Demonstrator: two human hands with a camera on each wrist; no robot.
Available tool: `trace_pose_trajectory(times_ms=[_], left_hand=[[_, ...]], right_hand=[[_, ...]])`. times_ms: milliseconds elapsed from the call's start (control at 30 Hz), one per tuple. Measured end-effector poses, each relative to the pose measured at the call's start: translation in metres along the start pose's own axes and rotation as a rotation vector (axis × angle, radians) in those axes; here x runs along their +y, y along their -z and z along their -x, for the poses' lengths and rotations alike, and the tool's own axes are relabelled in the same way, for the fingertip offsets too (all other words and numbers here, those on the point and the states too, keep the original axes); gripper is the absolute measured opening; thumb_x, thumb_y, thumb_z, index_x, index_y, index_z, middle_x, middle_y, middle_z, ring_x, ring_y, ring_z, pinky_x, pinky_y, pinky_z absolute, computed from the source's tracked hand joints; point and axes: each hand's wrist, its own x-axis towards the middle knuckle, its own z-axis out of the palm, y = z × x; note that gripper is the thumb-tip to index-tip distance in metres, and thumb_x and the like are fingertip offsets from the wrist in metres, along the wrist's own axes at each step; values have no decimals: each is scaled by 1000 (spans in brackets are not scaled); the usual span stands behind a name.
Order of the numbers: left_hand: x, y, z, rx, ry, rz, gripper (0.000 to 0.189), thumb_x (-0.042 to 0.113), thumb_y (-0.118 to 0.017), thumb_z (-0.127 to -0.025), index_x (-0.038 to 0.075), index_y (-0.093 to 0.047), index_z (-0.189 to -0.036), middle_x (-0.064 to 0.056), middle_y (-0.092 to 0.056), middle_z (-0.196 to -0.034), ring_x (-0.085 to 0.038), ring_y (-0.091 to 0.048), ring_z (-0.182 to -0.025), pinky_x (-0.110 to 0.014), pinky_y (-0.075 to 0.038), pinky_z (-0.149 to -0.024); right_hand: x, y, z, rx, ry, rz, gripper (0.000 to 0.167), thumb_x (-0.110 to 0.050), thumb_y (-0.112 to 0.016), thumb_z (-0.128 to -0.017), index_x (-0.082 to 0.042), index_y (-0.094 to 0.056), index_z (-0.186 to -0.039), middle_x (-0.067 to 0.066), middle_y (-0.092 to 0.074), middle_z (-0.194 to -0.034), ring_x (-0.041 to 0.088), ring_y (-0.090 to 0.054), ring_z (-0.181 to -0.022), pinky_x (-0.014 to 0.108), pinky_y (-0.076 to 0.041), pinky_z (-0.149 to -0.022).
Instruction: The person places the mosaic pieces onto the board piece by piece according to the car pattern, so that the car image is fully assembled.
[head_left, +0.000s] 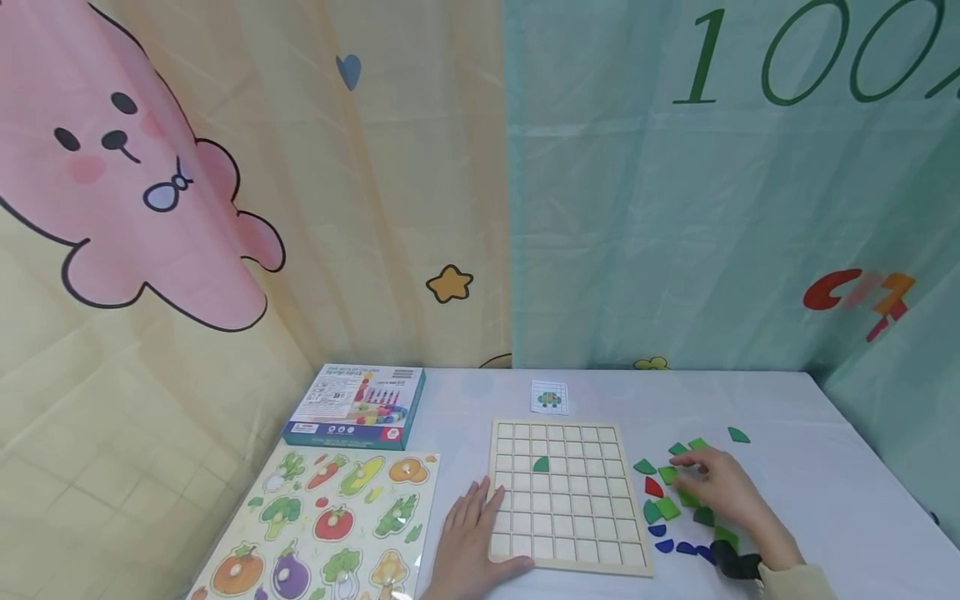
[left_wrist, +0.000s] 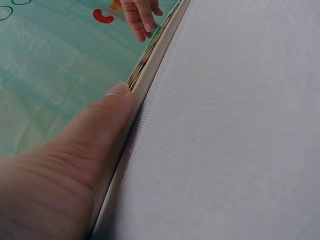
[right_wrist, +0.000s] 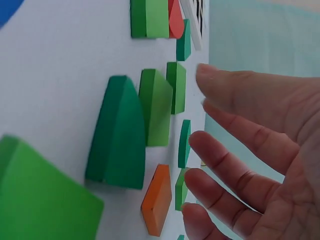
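A wooden grid board lies on the white table, with one dark green quarter-round piece in an upper cell. My left hand rests at the board's lower left corner, fingers along the left side. In the left wrist view the thumb touches the board's edge. My right hand hovers over loose pieces right of the board. Its fingers are slightly bent and hold nothing. Below them are light green squares, a dark green quarter-round and an orange piece.
A small pattern card lies behind the board. Left of it are a vegetable picture board and a printed box. Blue half-round pieces and a red piece lie near the board's right edge. One green piece sits apart.
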Motion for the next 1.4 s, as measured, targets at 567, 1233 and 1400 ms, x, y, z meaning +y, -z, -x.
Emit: trace_pose_trajectory(times_ms=[567,1233,1400], left_hand=[[-1,-3,1,5,-7,-35,106,85,-44,-69,14,-36,-147,-9,-25,-154,-28,-18,-141,-47,-19,-112],[-2,-4,0,12,-10,-32,105,84,-44,-70,15,-35,-148,-8,-24,-154,-27,-16,-141,-46,-16,-112],[-1,-2,1,19,-14,-35,104,84,-45,-71,14,-35,-147,-8,-24,-154,-27,-17,-141,-45,-15,-112]], right_hand=[[4,-4,2,-17,-32,12,28,-13,-76,-79,1,-68,-102,6,-60,-90,22,-50,-77,33,-46,-63],[5,-2,-10,-68,-129,21,32,-27,-75,-81,-4,-68,-103,6,-58,-87,23,-50,-76,38,-45,-64],[3,0,-10,-90,-121,22,35,-29,-77,-79,-5,-69,-103,6,-57,-89,23,-49,-76,35,-44,-62]])
